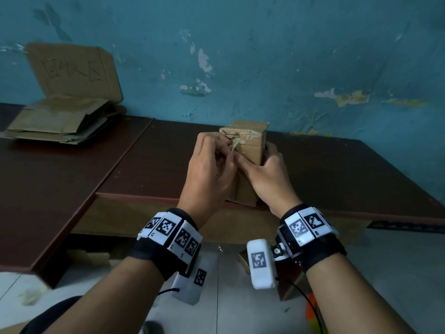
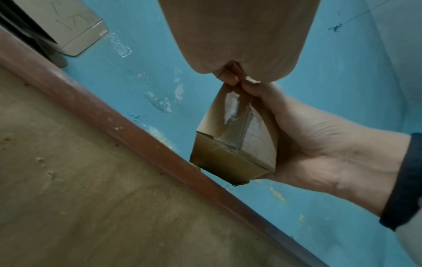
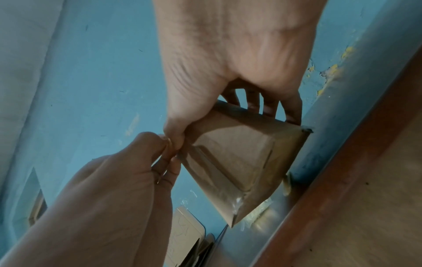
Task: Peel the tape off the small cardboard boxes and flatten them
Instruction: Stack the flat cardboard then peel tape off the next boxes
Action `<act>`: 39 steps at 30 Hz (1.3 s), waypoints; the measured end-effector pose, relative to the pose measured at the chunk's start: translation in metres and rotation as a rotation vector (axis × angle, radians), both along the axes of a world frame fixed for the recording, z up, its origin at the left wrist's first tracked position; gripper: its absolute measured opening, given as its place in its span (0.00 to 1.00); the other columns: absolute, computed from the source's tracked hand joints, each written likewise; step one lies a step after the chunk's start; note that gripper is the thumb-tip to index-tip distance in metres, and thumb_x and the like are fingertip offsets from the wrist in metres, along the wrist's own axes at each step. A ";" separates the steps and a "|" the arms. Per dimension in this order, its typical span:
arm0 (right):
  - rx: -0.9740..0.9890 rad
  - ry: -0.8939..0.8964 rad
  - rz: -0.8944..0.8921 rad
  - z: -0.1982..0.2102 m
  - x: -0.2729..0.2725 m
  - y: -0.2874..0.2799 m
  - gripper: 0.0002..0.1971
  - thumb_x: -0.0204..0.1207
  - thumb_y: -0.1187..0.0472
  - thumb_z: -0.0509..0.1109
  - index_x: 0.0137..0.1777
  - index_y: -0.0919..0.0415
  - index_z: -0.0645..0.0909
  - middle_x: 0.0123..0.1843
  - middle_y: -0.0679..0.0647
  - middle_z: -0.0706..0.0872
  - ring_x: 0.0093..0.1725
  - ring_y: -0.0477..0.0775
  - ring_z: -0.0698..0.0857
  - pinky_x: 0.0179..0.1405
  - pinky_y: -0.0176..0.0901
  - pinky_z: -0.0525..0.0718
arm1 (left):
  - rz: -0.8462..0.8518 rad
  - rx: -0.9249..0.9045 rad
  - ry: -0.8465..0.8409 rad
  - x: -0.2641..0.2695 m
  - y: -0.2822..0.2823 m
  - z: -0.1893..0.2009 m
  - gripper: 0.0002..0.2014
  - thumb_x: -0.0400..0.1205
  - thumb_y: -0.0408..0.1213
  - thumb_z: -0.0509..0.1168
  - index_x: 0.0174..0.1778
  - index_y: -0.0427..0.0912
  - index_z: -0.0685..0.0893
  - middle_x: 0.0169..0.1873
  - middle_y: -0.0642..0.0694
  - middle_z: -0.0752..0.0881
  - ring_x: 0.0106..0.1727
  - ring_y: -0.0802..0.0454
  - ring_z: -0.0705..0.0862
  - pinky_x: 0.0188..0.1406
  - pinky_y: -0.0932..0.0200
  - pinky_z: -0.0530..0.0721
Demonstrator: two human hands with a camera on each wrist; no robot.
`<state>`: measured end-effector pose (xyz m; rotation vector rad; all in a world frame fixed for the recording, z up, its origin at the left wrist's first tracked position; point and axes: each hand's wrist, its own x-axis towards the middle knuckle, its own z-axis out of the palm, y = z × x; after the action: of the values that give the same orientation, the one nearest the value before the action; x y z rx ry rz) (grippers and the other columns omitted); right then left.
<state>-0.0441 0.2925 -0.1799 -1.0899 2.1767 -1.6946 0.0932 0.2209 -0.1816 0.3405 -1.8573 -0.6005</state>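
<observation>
Brown cardboard fills the middle of my head view — a small box point(image 1: 250, 150) held up in the air between both hands, above the front edge of the dark surface point(image 1: 337, 169). My right hand point(image 1: 267, 174) grasps the box from the right side: the thumb lies along the near face and the four fingers point(image 3: 269, 106) wrap round the far face, as the right wrist view shows. My left hand point(image 1: 212, 165) is curled at the box's upper left corner, with thumb and fingertips pinching a twisted, yellowish strand of tape point(image 1: 234, 144) that runs up to the torn top edge. The thumbs of the two hands touch at that spot.

In the left wrist view a glossy clear strip of tape point(image 2: 235, 124) still lies along one edge of the box and over its lower end. The box is closed and keeps its full shape.

Far left on the surface lies a stack of flat cardboard point(image 1: 55, 121), and behind it a cardboard sheet point(image 1: 74, 68) with handwritten marks leans on the blue wall point(image 1: 289, 56) — its paint is chipped in many places.
</observation>
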 end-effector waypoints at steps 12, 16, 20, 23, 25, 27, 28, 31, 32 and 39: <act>-0.014 -0.072 0.118 0.015 0.007 0.016 0.26 0.69 0.32 0.87 0.65 0.38 0.87 0.62 0.46 0.95 0.61 0.44 0.94 0.66 0.56 0.94 | -0.095 0.074 0.032 0.003 -0.002 0.005 0.10 0.89 0.27 0.71 0.66 0.37 0.88 0.60 0.45 0.84 0.58 0.60 0.86 0.60 0.68 0.82; -0.058 -0.085 0.167 0.019 0.008 0.019 0.23 0.76 0.43 0.88 0.68 0.33 0.84 0.62 0.40 0.95 0.63 0.39 0.93 0.70 0.53 0.93 | -0.030 0.032 0.052 0.002 -0.008 0.004 0.09 0.89 0.24 0.70 0.61 0.37 0.92 0.57 0.46 0.86 0.57 0.60 0.87 0.59 0.68 0.83; -0.040 -0.080 0.173 0.017 0.006 0.015 0.30 0.76 0.42 0.87 0.77 0.40 0.84 0.64 0.41 0.94 0.66 0.42 0.92 0.72 0.55 0.91 | -0.020 0.054 0.046 0.003 -0.011 0.004 0.09 0.89 0.23 0.69 0.57 0.39 0.92 0.55 0.46 0.87 0.57 0.56 0.88 0.57 0.66 0.83; -0.040 -0.087 0.173 0.016 0.003 0.014 0.31 0.75 0.41 0.86 0.78 0.41 0.85 0.64 0.41 0.95 0.66 0.43 0.93 0.73 0.57 0.91 | -0.069 0.087 0.038 0.004 -0.013 0.005 0.07 0.89 0.24 0.69 0.56 0.38 0.91 0.54 0.46 0.87 0.56 0.52 0.88 0.55 0.61 0.85; -0.040 -0.092 0.178 0.015 0.001 0.014 0.31 0.74 0.40 0.85 0.76 0.41 0.86 0.63 0.41 0.96 0.66 0.43 0.93 0.75 0.58 0.90 | -0.108 0.105 0.038 0.004 -0.014 0.005 0.07 0.89 0.24 0.69 0.55 0.38 0.91 0.54 0.46 0.86 0.57 0.50 0.88 0.57 0.55 0.87; -0.041 -0.103 0.192 0.016 0.000 0.016 0.29 0.73 0.40 0.84 0.75 0.41 0.87 0.63 0.41 0.96 0.66 0.44 0.93 0.76 0.59 0.89 | -0.134 0.108 0.028 0.003 -0.014 0.004 0.08 0.89 0.22 0.68 0.54 0.37 0.90 0.54 0.46 0.87 0.58 0.49 0.88 0.59 0.52 0.87; -0.039 -0.115 0.202 0.016 -0.001 0.017 0.28 0.73 0.40 0.83 0.74 0.41 0.87 0.63 0.41 0.96 0.66 0.45 0.93 0.76 0.60 0.89 | -0.144 0.105 0.025 0.003 -0.014 0.004 0.08 0.89 0.22 0.68 0.54 0.37 0.90 0.54 0.45 0.87 0.59 0.49 0.88 0.60 0.52 0.87; -0.039 -0.153 0.228 0.018 -0.002 0.019 0.26 0.75 0.44 0.82 0.73 0.42 0.87 0.62 0.43 0.97 0.66 0.46 0.94 0.78 0.62 0.88 | -0.167 0.114 0.033 0.002 -0.012 0.004 0.08 0.88 0.20 0.67 0.54 0.36 0.89 0.55 0.44 0.87 0.61 0.50 0.88 0.64 0.50 0.87; -0.046 -0.165 0.238 0.018 -0.002 0.020 0.25 0.75 0.45 0.81 0.73 0.43 0.88 0.62 0.44 0.97 0.66 0.48 0.94 0.78 0.63 0.88 | -0.174 0.120 0.035 0.002 -0.012 0.004 0.08 0.87 0.20 0.68 0.54 0.36 0.90 0.55 0.44 0.87 0.61 0.49 0.88 0.64 0.50 0.87; -0.061 -0.191 0.259 0.019 -0.003 0.021 0.37 0.74 0.28 0.76 0.79 0.45 0.85 0.69 0.43 0.95 0.73 0.45 0.90 0.84 0.60 0.82 | -0.158 0.169 0.066 0.002 -0.007 0.004 0.02 0.87 0.31 0.76 0.53 0.39 0.93 0.54 0.45 0.87 0.55 0.51 0.88 0.56 0.62 0.86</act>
<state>-0.0472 0.3138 -0.1605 -1.1180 1.7947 -1.6812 0.0951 0.2141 -0.1778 0.2821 -1.7849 -0.8705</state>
